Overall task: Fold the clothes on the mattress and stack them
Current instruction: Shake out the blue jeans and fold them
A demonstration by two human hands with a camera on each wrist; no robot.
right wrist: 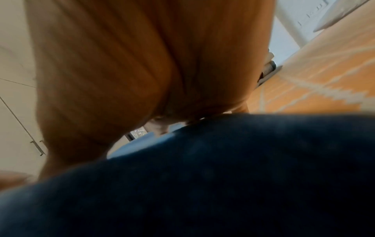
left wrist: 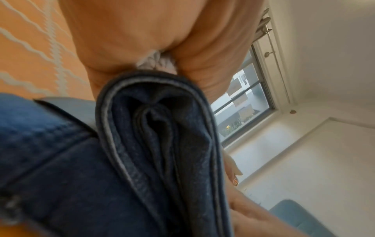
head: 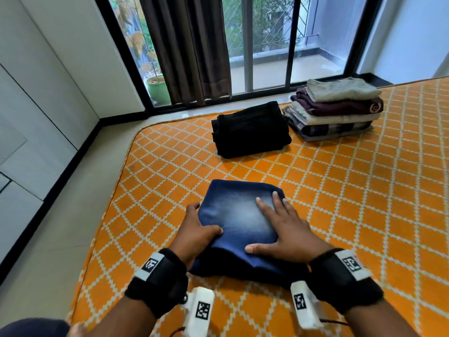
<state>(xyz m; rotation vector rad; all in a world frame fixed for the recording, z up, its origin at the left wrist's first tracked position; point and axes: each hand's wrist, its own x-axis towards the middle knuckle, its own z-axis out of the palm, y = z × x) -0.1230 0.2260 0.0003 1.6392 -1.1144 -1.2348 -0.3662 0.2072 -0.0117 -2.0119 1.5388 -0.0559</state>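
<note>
Folded blue jeans [head: 239,222] lie on the orange lattice-patterned mattress [head: 340,190], close in front of the person, a compact bundle whose long axis runs from the person away toward the window, its far end tipped slightly to the left. The faded patch of denim faces up. Left hand [head: 196,229] sits at the bundle's left edge: thumb lies on top of the cloth, fingers curl down around the side, so it grasps the folded layers. The left wrist view confirms it, showing the stacked denim folds [left wrist: 158,144] edge-on, wedged against the palm [left wrist: 142,40]. Right hand [head: 284,229] lies flat on the top right part of the jeans, fingers straight and spread, pointing away from the person, thumb stretched toward the near edge; it presses, grips nothing. The right wrist view is blurred, only palm [right wrist: 131,72] over dark denim [right wrist: 223,176]. Both wrists wear black bands with white marker blocks. Farther off, toward the window, a folded black garment [head: 250,130] rests by itself on the mattress. Just beside it on the right stands a stack of folded clothes [head: 335,110], a pale piece on top, a maroon one under it, checked fabric at the base. The jeans lie well apart from both.
</note>
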